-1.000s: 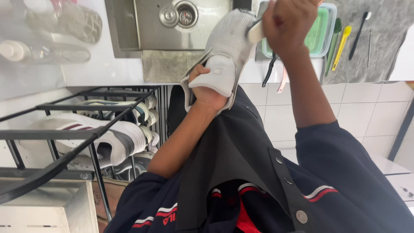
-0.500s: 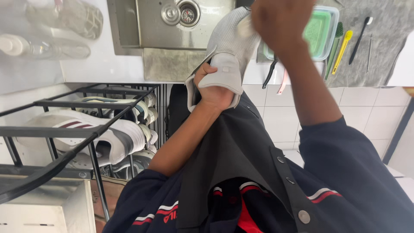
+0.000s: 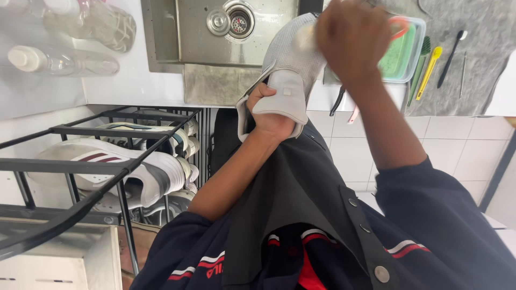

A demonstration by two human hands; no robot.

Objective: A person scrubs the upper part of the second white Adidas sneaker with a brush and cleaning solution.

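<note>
Shoe in hand: one grey mesh shoe (image 3: pixel 290 64), raised over the counter edge in front of the sink, heel end toward the body.
Left hand (image 3: pixel 271 115): thrust into the shoe's opening, fingers hidden inside, thumb side clamped on the pale heel collar.
Right hand (image 3: pixel 352 40): closed round a small pale-handled tool, probably a brush, pressed against the toe end of the shoe; blurred, so the tool's head could not be made out.
Sink (image 3: pixel 161 32): one, stainless steel, with one drain, just behind the shoe.
Tray (image 3: pixel 416 51): one clear container with a green inside, right of the sink, partly behind the right hand.
Hand tools: about four on a grey mat (image 3: pixel 484 48) — green, yellow (image 3: pixel 429 71), a dark spoon-like one (image 3: pixel 450 51), a thin one.
Bottles (image 3: pixel 64 59): two clear ones seen at the far left.
Rack (image 3: pixel 97 161): one black metal shelf frame, several white trainers with dark stripes (image 3: pixel 107 161) on it; exact count not told.
Change from half a second before: right hand lower over the toe, shoe turned slightly, left grip unchanged.
Surface and room: white counter (image 3: pixel 123 80), white tiled front (image 3: pixel 457 145) below, dark apron and navy sleeves nearest the camera.
</note>
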